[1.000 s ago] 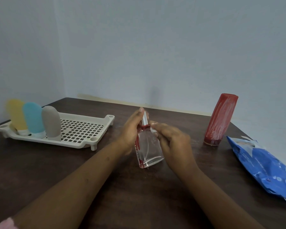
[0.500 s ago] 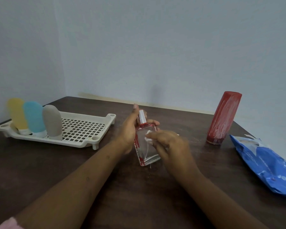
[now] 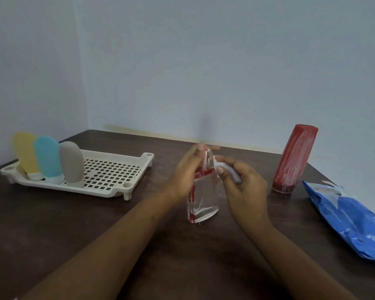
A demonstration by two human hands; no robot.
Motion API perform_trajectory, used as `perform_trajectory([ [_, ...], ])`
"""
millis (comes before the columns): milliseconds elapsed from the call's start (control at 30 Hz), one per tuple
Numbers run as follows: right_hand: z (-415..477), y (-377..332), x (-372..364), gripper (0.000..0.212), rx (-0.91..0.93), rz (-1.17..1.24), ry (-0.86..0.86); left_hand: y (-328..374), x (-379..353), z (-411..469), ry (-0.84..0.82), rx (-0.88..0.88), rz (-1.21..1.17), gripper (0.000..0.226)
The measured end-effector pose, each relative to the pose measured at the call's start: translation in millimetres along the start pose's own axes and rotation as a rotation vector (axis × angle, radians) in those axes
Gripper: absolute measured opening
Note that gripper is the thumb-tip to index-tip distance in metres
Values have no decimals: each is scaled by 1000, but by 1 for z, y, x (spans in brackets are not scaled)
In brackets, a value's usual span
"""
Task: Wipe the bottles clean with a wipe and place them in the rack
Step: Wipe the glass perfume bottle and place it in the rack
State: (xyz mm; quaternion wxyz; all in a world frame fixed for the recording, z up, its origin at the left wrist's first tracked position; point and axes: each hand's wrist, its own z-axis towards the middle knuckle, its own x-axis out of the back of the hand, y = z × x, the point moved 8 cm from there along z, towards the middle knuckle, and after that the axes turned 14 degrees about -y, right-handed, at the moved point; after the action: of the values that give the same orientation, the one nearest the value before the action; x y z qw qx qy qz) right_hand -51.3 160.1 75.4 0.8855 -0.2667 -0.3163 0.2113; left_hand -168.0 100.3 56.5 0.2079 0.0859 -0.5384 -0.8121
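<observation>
On the table, the rack holds three soft bottles at its left end, and a smeared red bottle stands well to the right. Between them, the left hand grips the clear bottle by its neck while the right hand pinches a wipe against its shoulder. Wiping looks unfinished. Red streaks down the left edge need rubbing next, before racking.

Dark table bears rack, red bottle, blue wipe pack.

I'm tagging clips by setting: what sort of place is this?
Likely a bare indoor room: a dark brown wooden table set into a corner of plain pale blue walls, carrying a cream perforated plastic rack and a blue wipes packet.
</observation>
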Motion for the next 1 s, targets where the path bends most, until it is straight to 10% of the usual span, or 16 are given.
perform_trajectory([
  [1000,2,-13,6,23,-14,44,-45,2,-6,-2,-31,26,9,64],
])
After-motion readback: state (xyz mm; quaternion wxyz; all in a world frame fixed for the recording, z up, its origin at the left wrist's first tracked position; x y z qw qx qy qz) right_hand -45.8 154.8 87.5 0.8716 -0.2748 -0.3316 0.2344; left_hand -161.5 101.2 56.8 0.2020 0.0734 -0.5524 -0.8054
